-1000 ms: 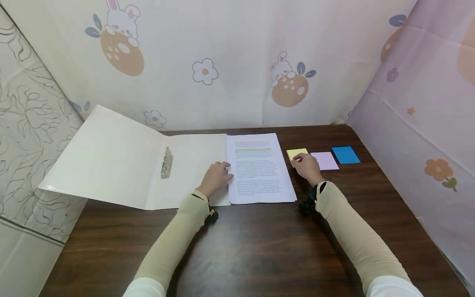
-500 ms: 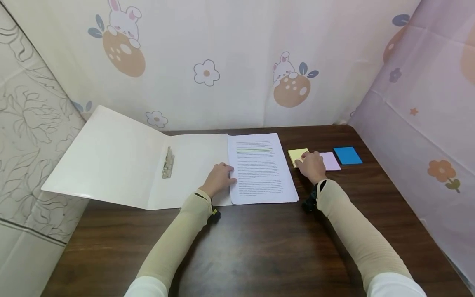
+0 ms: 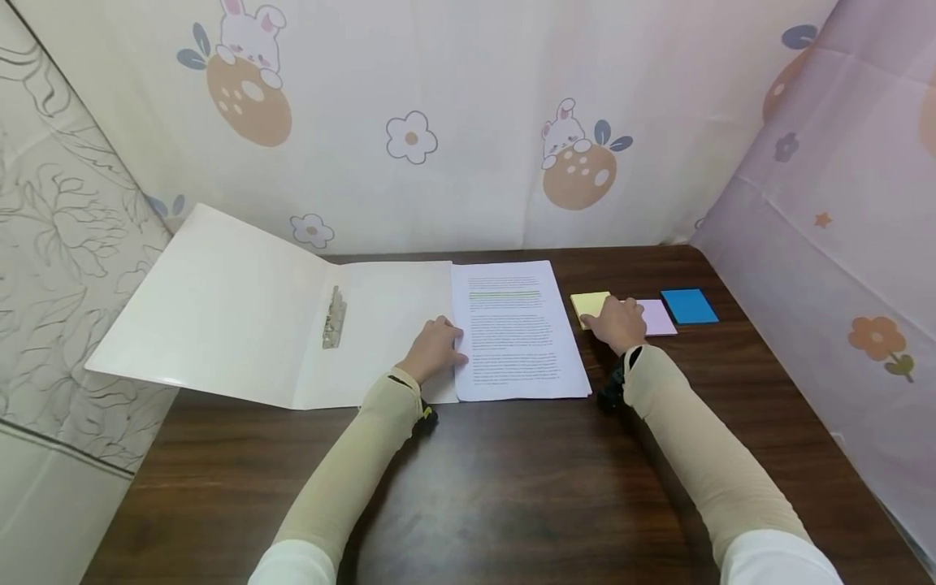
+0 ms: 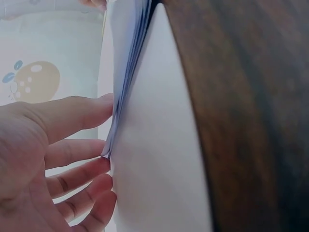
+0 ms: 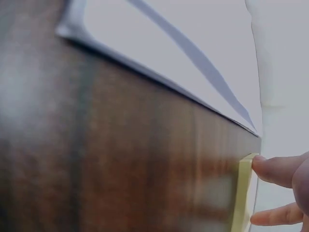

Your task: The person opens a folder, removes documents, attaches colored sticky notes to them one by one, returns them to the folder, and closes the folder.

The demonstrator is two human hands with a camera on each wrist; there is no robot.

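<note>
A blue pad [image 3: 690, 306] lies on the dark wooden tabletop [image 3: 512, 487]; behind hangs a rabbit-print curtain [image 3: 483, 73], beside a flower-patterned panel [image 3: 66, 244].

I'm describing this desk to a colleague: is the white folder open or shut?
Open. The white folder has its cover spread out to the left, leaving the metal clip inside exposed.

Home study or office, I can't say which, bunny-print curtain [image 3: 483, 65], wood-grain desk [image 3: 512, 487], binder [image 3: 292, 325], printed sheets [image 3: 515, 333], sticky-note pads [image 3: 690, 306]
</note>
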